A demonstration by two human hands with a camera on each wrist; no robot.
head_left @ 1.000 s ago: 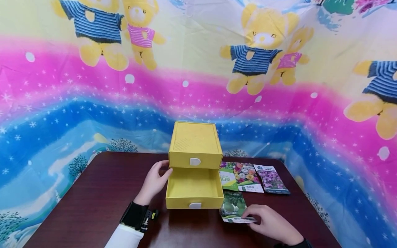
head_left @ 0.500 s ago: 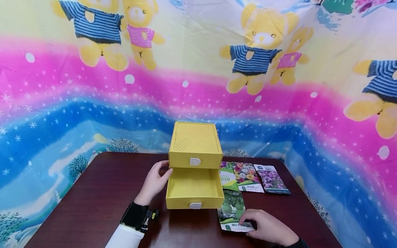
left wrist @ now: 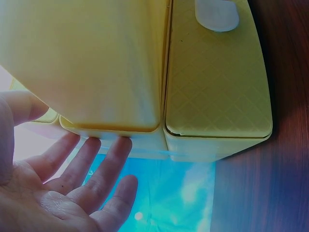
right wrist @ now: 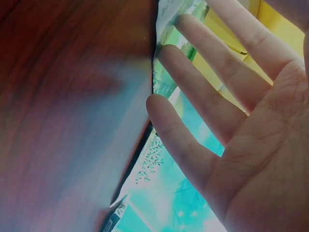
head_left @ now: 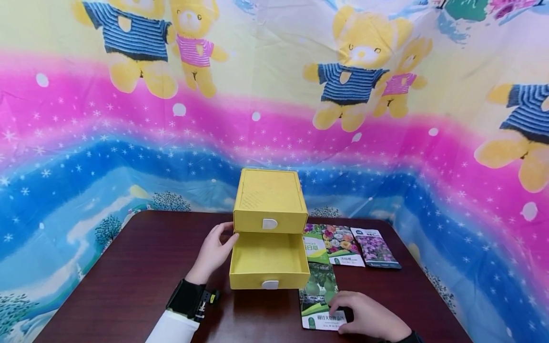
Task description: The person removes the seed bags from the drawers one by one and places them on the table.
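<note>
A yellow two-drawer box (head_left: 271,190) stands mid-table, its lower drawer (head_left: 269,257) pulled out with a bare interior and its upper drawer (head_left: 249,222) closed. My left hand (head_left: 213,252) is at the box's left side; in the left wrist view its fingers (left wrist: 108,164) stretch out with the tips along the yellow side wall. To the right of the drawer, a green seed packet (head_left: 317,286) with pictures of round green fruit lies on the table. My right hand (head_left: 371,314) touches its lower right part, and the right wrist view shows those fingers (right wrist: 193,94) extended and spread.
Behind the green packet lie a zinnia-coloured packet (head_left: 315,248), one with many-coloured blooms (head_left: 340,240) and, farther right, a purple-flower packet (head_left: 377,247). A patterned cloth (head_left: 257,119) hangs behind the dark wooden table (head_left: 128,286).
The green seed packet has slid towards the front of the table under my right hand and now lies straighter, showing more of its face. My left hand and the box have stayed put.
</note>
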